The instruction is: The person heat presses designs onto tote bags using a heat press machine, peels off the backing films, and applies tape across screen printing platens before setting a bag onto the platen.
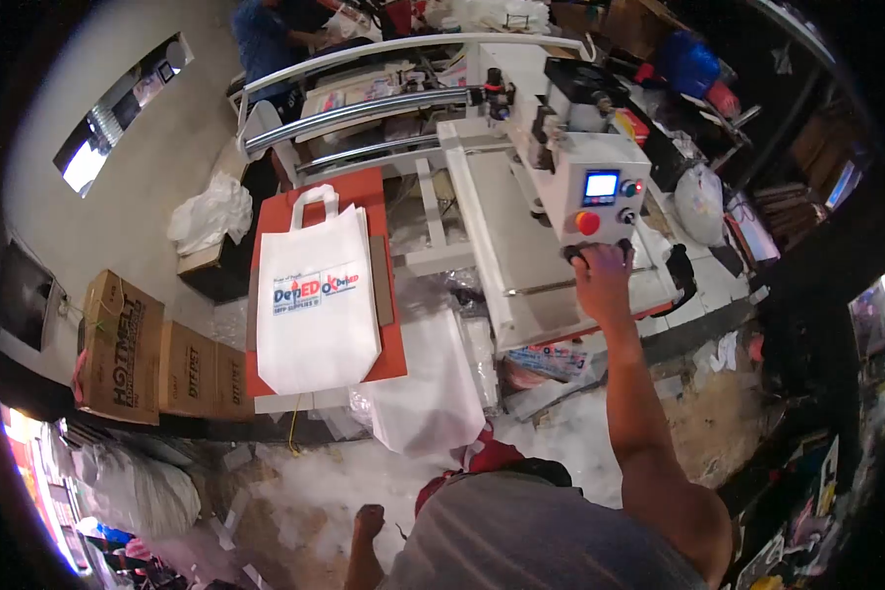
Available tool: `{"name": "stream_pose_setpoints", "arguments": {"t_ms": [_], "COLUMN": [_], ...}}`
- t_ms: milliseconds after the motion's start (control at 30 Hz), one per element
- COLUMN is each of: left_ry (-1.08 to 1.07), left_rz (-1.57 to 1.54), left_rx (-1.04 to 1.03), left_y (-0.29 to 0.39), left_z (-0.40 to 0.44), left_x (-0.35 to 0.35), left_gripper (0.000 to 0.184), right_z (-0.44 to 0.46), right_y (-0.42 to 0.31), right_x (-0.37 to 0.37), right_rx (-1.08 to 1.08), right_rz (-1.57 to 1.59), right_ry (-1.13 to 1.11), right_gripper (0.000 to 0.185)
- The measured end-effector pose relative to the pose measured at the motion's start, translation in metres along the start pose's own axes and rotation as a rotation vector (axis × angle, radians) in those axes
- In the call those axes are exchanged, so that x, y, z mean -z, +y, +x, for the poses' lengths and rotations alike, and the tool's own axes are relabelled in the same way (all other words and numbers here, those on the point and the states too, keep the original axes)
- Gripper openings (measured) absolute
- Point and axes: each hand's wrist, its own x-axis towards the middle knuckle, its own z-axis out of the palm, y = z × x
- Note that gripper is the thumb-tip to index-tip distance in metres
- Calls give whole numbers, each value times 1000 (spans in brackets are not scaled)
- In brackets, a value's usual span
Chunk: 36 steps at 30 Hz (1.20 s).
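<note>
So, the bag (315, 344) is laid flat on the red pad (391, 362), left of the press (487, 236), handles pointed away. The print (315, 287) can already be seen on it, but whether it's been fully set can't be told. A second bag (428, 393) is draped nearer the body, left of the press. The press's black handle (574, 254) is gripped by the right hand (605, 262), fingers wrapped round; the left hand (369, 520) is curled shut, nothing visible in it.
</note>
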Motion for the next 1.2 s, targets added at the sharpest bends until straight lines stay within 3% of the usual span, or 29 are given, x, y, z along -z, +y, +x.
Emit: {"name": "stream_pose_setpoints", "arguments": {"t_ms": [67,133,200,300,367,400,467,533,567,667,733,933,1067,1200], "left_ry": [-37,21,33,-19,-280,-345,-414,-410,-367,-159,19,135,176,213], "left_rz": [324,140,181,198,245,287,311,341,276,180,248,446,492,521], "left_rx": [-277,120,-83,-252,-187,-255,-441,-409,-448,-822,-1020,-1137,-1176,-1029], "left_y": [29,103,177,247,303,320,392,418,431,463,469,511,527,524], "left_z": [28,39,38,50,52,61,56,76,87,143,190,258,271,290], "left_x": [28,47,69,94,117,129,165,196,210,232,229,194,178,198], "left_gripper": [29,32,31,32,34,35,35,31,27,12,17,35,31,19], "right_z": [1,4,2,-2,-6,-13,-35,-57,-61,-69,-64,-64,-64,-66], "right_y": [15,33,41,30,-12,-36,-80,-143,-174,-247,-290,-331,-328,-327], "right_x": [4,10,15,21,35,35,18,-18,-40,-114,-153,-199,-198,-197], "right_rx": [-37,-95,-158,-135,-185,-234,-282,-361,-300,-192,-319,-402,-411,-434], "right_rz": [-44,-39,-36,71,66,70,206,465,508,574,670,567,570,577], "right_ry": [-34,-144,-254,-21,63,144,97,-125,-157,-230,-294,-362,-386,-387], "right_gripper": [17,20,25,33,31,30,26,23,23,30,47,74,76,74]}}
